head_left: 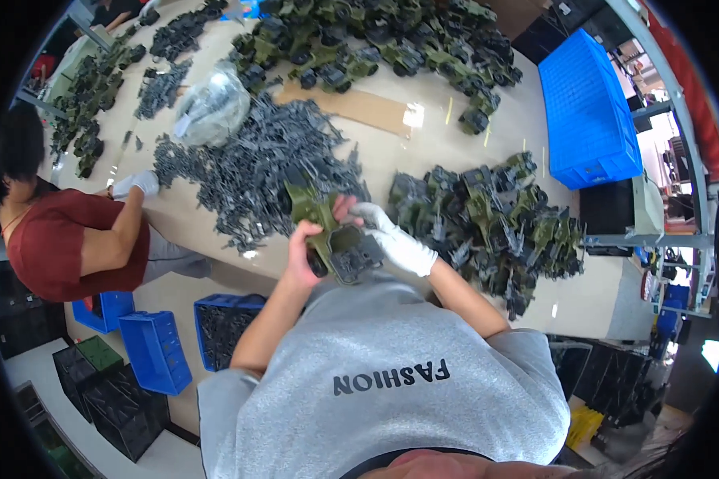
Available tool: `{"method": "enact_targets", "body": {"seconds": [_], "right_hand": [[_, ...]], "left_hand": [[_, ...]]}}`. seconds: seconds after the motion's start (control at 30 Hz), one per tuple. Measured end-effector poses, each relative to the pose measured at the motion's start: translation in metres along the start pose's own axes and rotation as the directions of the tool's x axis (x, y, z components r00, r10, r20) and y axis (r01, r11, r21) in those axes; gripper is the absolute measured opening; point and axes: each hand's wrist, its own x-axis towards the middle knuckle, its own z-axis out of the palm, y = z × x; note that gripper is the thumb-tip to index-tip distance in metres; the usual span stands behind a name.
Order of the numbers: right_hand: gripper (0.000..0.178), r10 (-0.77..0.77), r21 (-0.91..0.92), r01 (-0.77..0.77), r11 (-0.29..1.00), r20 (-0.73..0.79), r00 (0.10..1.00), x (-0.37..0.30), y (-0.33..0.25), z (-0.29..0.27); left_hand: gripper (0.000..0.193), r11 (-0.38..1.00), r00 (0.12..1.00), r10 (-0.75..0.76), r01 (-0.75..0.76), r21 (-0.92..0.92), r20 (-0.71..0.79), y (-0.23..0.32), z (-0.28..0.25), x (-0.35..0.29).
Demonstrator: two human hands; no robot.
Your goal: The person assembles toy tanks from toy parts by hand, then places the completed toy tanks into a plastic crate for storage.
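A green and dark grey toy military truck (pixel 315 207) is held in front of my chest, over the table's near edge. My left hand (pixel 302 249), bare, grips its left side, with the thumb laid across the green body. My right hand (pixel 391 238) wears a white glove that leaves some fingertips bare. Its fingers are bent against the truck's right side; whether a small part is between them is hidden. Just beyond the truck lies a heap of loose grey plastic parts (pixel 256 160). Right of my gloved hand sits a pile of similar toy trucks (pixel 487 207).
More toy trucks (pixel 375 40) crowd the table's far side, by a cardboard strip (pixel 351 109). A clear plastic bag (pixel 213 108) rests on the grey parts. A blue crate (pixel 587 108) stands far right. At left, a person in a red top (pixel 80 239) reaches in; blue bins (pixel 156 351) sit below.
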Motion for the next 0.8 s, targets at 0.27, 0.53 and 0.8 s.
{"method": "enact_targets", "body": {"seconds": [0.27, 0.53, 0.8], "right_hand": [[0.047, 0.398, 0.295, -0.332, 0.896, -0.203, 0.895, -0.065, -0.085, -0.019], [0.037, 0.364, -0.094, -0.377, 0.921, -0.134, 0.922, -0.089, -0.06, 0.004], [0.044, 0.206, -0.109, -0.244, 0.964, -0.277, 0.938, -0.079, -0.076, 0.036]], "left_hand": [[0.039, 0.965, 0.951, 0.088, -0.007, 0.263, -0.297, -0.007, 0.022, -0.025], [0.036, 0.912, 0.961, 0.047, 0.069, 0.404, -0.272, -0.014, 0.029, -0.034], [0.029, 0.901, 0.945, 0.091, 0.056, 0.43, -0.314, -0.02, 0.042, -0.046]]}}
